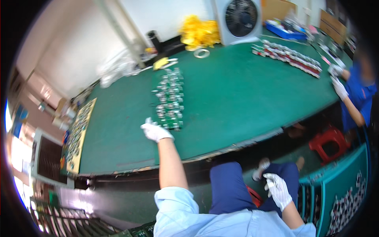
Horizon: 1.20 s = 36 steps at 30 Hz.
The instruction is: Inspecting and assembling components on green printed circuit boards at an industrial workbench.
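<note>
"Boards (pixel 170 98) caught my eye first. Where did they lie?"

"On the green table (pixel 221 106), left of its middle, in one long strip running away from the person. They were green, with plenty of silver on them."

"And the left hand (pixel 156 131)?"

"Gloved in white, it was at the strip's near end, by the left corner. Its thumb and fingers stood slightly apart. I couldn't tell whether they pinched the edge or were merely beside it."

"What about the right hand (pixel 278 190)?"

"Also gloved in white, it was over the person's lap (pixel 233 189), well apart from the strip, its fingers loosely bent. Blur hid whether anything sat between the fingertips. A teal holder (pixel 341 181) bearing small boards (pixel 347 207) stood to its right."

"What else did you see?"

"A yellow panel (pixel 81 134) lay along the table's left side. Toward the back were a yellow bundle (pixel 200 32), a white ring (pixel 201 53) just in front of it and a fan (pixel 241 17) to its right."

"Anyone nearby?"

"A co-worker (pixel 359 98) in blue, far right, whose gloved hands (pixel 339 87) were near a red and silvery strip (pixel 290 59). A red stool (pixel 333 136) stood below."
</note>
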Tool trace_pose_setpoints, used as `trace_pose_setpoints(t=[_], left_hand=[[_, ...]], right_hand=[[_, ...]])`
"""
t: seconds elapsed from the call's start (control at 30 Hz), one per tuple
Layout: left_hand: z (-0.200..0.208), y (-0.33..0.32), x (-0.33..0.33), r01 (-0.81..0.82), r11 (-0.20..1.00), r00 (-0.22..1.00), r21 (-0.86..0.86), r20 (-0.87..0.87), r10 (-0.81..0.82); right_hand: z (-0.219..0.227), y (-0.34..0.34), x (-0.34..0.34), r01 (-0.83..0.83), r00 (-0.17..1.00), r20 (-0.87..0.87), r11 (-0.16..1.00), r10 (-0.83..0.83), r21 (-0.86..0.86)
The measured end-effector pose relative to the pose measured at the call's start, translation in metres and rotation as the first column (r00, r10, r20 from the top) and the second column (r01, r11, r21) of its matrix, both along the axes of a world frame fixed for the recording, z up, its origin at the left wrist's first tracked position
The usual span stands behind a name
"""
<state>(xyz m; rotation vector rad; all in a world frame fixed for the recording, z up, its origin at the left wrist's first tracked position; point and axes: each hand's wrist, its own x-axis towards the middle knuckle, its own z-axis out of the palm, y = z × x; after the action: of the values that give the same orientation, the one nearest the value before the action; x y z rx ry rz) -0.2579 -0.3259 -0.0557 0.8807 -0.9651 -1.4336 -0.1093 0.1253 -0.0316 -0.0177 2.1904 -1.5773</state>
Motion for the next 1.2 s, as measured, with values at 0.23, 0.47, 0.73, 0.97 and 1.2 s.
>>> trace_pose_setpoints(t=[0.23,0.47,0.73,0.97,1.2], left_hand=[[0.044,0.048,0.062,0.049,0.928,0.994,-0.369,-0.078,-0.083],[-0.004,0.216,0.124,0.596,0.761,0.786,-0.255,0.376,-0.49],[0.004,0.266,0.136,0.867,0.491,0.461,-0.079,0.499,-0.734],[0.015,0.3,0.131,0.936,0.349,0.316,-0.049,0.553,-0.771],[0.009,0.323,0.148,0.99,0.109,0.141,-0.09,0.594,-0.792]], right_hand=[[-0.054,0.084,0.0,0.408,0.823,-0.553,0.814,-0.13,0.415],[-0.071,0.235,0.105,0.724,0.66,-0.623,0.134,-0.42,0.677],[-0.087,0.344,0.191,0.693,0.366,-0.574,-0.198,-0.732,0.693],[-0.098,0.368,0.141,0.651,0.139,-0.407,-0.227,-0.903,0.724],[-0.117,0.377,0.143,0.709,0.217,-0.517,-0.231,-0.828,0.667]])
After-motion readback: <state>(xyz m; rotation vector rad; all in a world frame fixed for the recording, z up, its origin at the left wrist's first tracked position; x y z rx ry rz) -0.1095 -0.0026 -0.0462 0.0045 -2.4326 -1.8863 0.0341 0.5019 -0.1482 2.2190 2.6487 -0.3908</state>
